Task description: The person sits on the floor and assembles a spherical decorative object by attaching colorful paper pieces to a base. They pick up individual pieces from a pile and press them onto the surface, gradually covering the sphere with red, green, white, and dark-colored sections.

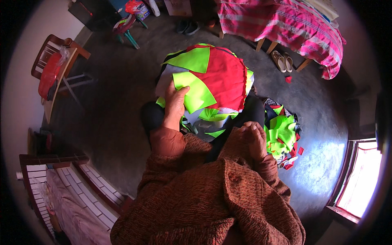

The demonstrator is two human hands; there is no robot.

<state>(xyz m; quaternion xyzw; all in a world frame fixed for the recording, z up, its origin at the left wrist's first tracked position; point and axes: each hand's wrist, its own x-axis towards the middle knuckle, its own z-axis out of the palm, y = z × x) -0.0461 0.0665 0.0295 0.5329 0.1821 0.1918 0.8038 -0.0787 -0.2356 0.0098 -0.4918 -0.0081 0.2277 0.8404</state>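
Note:
My left hand [175,105] grips a neon yellow-green fabric piece [197,92] at its left edge, thumb on top. The piece is held over a rounded heap topped with red cloth [228,82], which has a ragged right edge. Another neon-green piece [196,58] lies flat on the heap's far side, and white cloth [168,78] shows at the left. My right hand [257,141] is by my right thigh, against the brown knitted cardigan [196,196], with its fingers curled. Whether anything is between those fingers is hidden.
On the floor at right lies a pile of fabric scraps [280,131]. Shoes [281,61] stand near a bed with a pink plaid cover [275,21]. A small stool [125,27] is at the far left, a wooden chair [49,55] at left, and a tiled ledge [82,190] behind.

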